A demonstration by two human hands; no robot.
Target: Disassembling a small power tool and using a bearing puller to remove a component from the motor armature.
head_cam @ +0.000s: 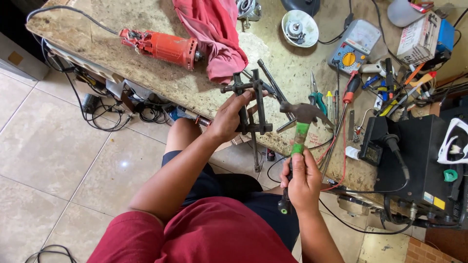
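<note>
The left hand [228, 117] closed around a black metal puller [253, 104] held upright over the bench [146, 68] edge; the right hand [303, 181] gripped a hammer [302, 117] — green-taped handle — just beside it. A white bowl [312, 36] held a small motor part [295, 28].

One camera sits on the person's head, looking straight down, close over the speckled stone workbench [146, 63] and lap.

Hammer [301, 127] handle green; motor housing [163, 46] orange-red; cloth [214, 34] pink; puller [251, 102] black.
</note>
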